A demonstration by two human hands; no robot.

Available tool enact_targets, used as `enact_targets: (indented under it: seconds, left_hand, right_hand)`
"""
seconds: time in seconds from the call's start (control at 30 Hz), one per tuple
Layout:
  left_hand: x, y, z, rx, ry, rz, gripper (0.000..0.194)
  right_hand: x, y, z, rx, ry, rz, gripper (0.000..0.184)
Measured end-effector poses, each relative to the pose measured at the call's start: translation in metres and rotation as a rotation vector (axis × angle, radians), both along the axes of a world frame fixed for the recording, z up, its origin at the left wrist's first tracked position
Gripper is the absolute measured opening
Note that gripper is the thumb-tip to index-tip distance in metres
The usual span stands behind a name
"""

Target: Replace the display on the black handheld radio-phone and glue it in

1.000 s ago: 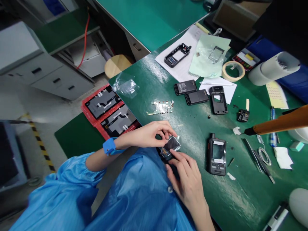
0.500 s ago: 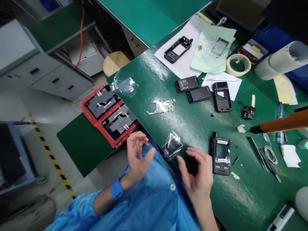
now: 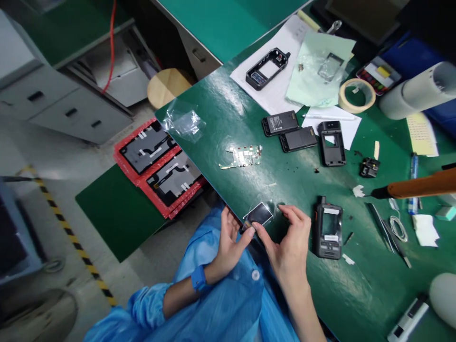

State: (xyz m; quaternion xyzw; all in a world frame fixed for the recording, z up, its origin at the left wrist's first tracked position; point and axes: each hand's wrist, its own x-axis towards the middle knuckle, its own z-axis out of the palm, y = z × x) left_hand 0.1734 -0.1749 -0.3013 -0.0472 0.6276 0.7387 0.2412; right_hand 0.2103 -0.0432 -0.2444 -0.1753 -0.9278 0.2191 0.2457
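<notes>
A small dark display screen [image 3: 258,214] with a white border lies in a clear plastic bag at the near edge of the bench. At its lower left end, the thumb of my left hand [image 3: 231,242] rests on it while the fingers curl beneath. My right hand [image 3: 288,237] has its thumb on the screen's lower edge, and its curled fingers are at the bag's right corner. A black handheld radio [image 3: 328,230] stands to the right of this hand. Beyond the screen lies a bare circuit board [image 3: 245,156].
Two black batteries [image 3: 298,139], an empty housing [image 3: 332,144] and another radio frame [image 3: 267,69] lie farther back. Tweezers [image 3: 386,230] and an orange-handled tool [image 3: 420,184] are at the right. A red bubble-wrap sheet [image 3: 140,180] holding two panels sits left, below the bench.
Both hands were open and apart around the bagged screen. My left hand has moved right to its end, and my right hand has closed in on its other side.
</notes>
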Motion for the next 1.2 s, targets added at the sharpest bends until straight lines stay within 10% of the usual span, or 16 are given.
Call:
enact_targets:
  seconds: [0.57,1.2]
  left_hand:
    - [0.001,0.000,-0.005,0.051,-0.098,0.031,0.102]
    - [0.003,0.023,0.024,0.097,-0.236,0.021,0.115]
  right_hand:
    - [-0.011,0.009,0.003,-0.054,-0.012,-0.079,0.041]
    - [-0.008,0.010,0.006,-0.072,-0.049,-0.034,0.053]
